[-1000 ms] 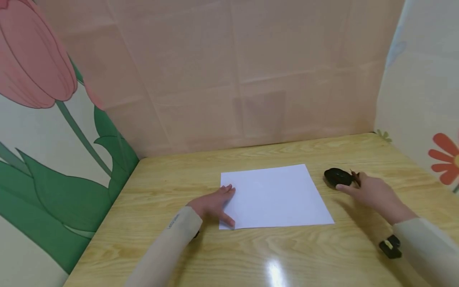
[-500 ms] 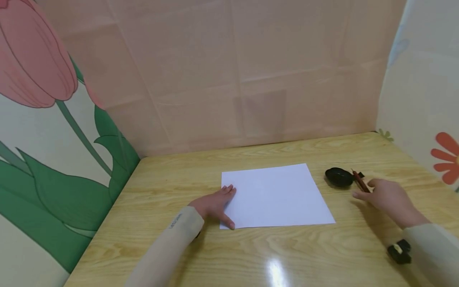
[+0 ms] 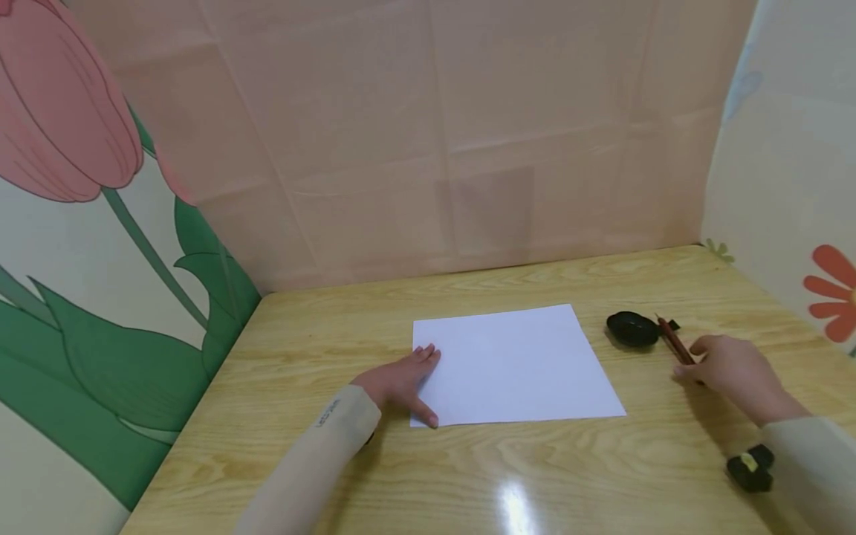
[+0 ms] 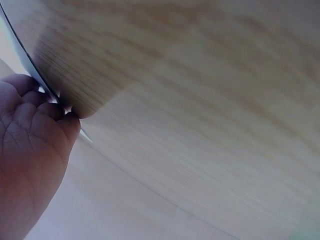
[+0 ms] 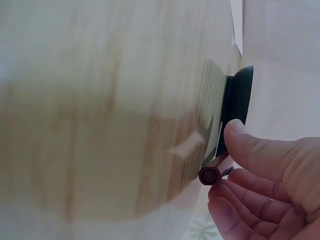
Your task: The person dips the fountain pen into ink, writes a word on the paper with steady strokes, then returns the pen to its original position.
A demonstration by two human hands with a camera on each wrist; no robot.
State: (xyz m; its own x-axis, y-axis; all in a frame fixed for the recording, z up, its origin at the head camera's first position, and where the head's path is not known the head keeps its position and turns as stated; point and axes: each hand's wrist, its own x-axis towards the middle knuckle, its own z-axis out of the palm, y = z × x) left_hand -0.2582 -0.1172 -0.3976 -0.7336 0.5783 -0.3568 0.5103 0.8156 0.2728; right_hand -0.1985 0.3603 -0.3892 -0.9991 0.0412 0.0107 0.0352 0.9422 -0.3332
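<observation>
In the head view my left hand point(image 3: 401, 379) rests flat on the left side of a white sheet of paper point(image 3: 515, 368), fingers spread and thumb by the lower edge. The left wrist view shows its fingertips along the paper's edge point(image 4: 30, 65). My right hand point(image 3: 735, 375) pinches the near end of a brush point(image 3: 674, 342) with a dark red handle, between thumb and fingers. The brush's thin far tip points away, by a small black rest point(image 3: 673, 325). Just left of it sits a black oval dish point(image 3: 631, 329). The right wrist view shows the brush's round end point(image 5: 210, 175) beside the thumb.
The wood-grain table point(image 3: 321, 349) meets a pink-beige cloth backdrop point(image 3: 428, 148) at the back. Flower-printed panels stand at the left point(image 3: 100, 357) and right point(image 3: 782, 178). A black device point(image 3: 750, 468) hangs beneath my right wrist.
My right hand has drawn back from beside the dish, toward the lower right along the brush, uncovering the brush's far part. The left hand and paper stay in place.
</observation>
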